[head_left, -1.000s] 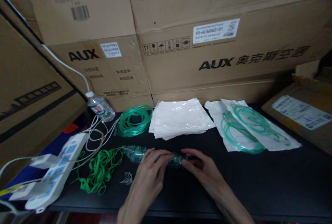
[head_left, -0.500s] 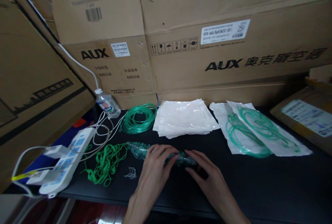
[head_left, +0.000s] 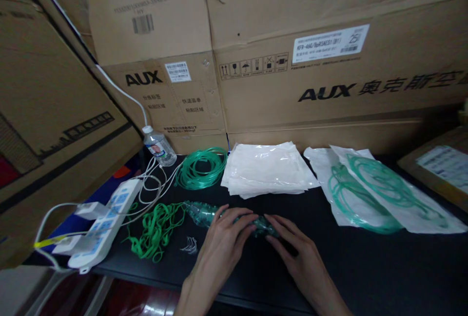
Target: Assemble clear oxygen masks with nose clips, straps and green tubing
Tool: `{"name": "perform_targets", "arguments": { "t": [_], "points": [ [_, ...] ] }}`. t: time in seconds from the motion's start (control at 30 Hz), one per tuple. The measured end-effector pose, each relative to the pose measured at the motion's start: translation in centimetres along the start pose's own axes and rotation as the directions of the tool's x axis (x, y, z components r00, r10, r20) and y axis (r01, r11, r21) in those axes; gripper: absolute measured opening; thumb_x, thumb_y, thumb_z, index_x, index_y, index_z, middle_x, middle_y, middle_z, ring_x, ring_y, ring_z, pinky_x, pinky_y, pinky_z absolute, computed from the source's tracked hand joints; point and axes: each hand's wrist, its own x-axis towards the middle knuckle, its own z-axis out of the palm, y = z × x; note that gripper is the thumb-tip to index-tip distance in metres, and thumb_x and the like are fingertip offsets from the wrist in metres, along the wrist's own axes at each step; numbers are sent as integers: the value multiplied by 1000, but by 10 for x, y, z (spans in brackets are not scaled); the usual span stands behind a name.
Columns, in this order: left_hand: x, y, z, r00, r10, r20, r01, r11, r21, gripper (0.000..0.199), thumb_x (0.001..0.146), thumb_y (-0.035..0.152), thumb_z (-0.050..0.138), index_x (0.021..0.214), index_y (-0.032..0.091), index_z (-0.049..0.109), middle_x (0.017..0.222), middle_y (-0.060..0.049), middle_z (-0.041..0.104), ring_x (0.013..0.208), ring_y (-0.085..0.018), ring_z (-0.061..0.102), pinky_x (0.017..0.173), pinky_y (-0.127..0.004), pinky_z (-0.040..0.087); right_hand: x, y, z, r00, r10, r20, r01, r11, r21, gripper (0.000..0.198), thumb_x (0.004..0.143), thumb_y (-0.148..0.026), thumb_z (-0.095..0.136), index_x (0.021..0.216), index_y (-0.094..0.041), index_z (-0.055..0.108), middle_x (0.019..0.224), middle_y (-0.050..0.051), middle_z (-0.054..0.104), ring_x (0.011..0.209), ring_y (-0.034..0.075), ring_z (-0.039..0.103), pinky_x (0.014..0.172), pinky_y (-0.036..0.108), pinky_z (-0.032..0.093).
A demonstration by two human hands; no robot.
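A row of shiny, translucent green plastic pieces (head_left: 202, 214), looking like nested masks, lies across the near part of the black table. My left hand (head_left: 231, 230) lies over its middle, fingers curled around it. At its right end, my right hand (head_left: 292, 240) grips between thumb and fingers. Both hands cover much of the row, so its exact shape is partly hidden. Left of it is a loose tangle of green elastic cord (head_left: 155, 230). Several small silvery curved strips (head_left: 189, 246) rest between that cord and my left forearm.
Behind my hands are coiled green tubing (head_left: 201, 168), a stack of white plastic bags (head_left: 268, 167) and bagged tubing (head_left: 387, 184) at right. A power strip (head_left: 106, 228) with cables and a plastic bottle (head_left: 161, 148) occupy the left. Large cardboard boxes (head_left: 256, 106) wall the back.
The view has shifted slightly, so the surroundings sit a little further right. Both hands keep their hold on the green plastic pieces, with only slight finger movement.
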Motion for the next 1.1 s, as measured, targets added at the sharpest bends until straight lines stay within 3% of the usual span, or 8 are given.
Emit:
{"name": "perform_targets", "arguments": {
  "t": [0.4, 0.7, 0.8, 0.9, 1.0, 1.1],
  "points": [
    [-1, 1, -1, 999, -40, -14, 39, 998, -48, 33, 98, 17, 67, 127, 33, 67, 124, 2, 75, 116, -18, 69, 119, -50, 39, 2, 17, -11, 999, -12, 53, 18, 994, -108, 39, 96, -29, 63, 134, -32, 70, 132, 6, 72, 120, 23, 71, 103, 34, 57],
    [1, 0, -3, 999, -38, -6, 38, 998, 46, 33, 97, 13, 65, 126, 29, 68, 125, -2, 75, 118, -22, 70, 117, -56, 44, 8, 3, -7, 998, -30, 55, 36, 993, -112, 45, 95, -24, 64, 139, -33, 67, 132, 8, 72, 120, 24, 71, 102, 36, 58],
    [0, -7, 0, 999, 26, -39, -22, 994, 104, 34, 97, 13, 66, 127, 28, 67, 126, -3, 75, 120, -24, 70, 118, -61, 41, 7, -2, -7, 999, 30, 19, -29, 997, -70, 49, 92, -22, 67, 141, -32, 65, 134, 8, 70, 119, 24, 71, 102, 35, 57],
    [-3, -13, 2, 975, 143, -168, -122, 984, 130, 35, 96, 16, 66, 129, 29, 65, 126, -3, 76, 122, -27, 70, 116, -64, 43, 3, -8, -10, 998, 60, -25, -61, 996, -72, 50, 91, -19, 67, 140, -30, 66, 132, 9, 70, 117, 23, 72, 101, 33, 58],
    [-8, -9, 1, 925, 220, -309, -206, 975, 80, 35, 97, 16, 65, 129, 31, 65, 120, -3, 77, 113, -24, 74, 111, -53, 53, -3, -15, -19, 995, 62, -74, -71, 990, -126, 48, 92, -19, 68, 139, -28, 67, 130, 9, 71, 115, 22, 73, 100, 29, 58],
    [-13, 5, 11, 923, 236, -303, -266, 962, -62, 38, 97, 14, 64, 130, 32, 64, 111, -2, 79, 98, -19, 78, 93, -33, 64, -12, -21, -43, 990, 20, -140, -49, 977, -207, 40, 96, -22, 66, 135, -29, 69, 128, 6, 73, 112, 19, 74, 98, 24, 58]
  ]
}}
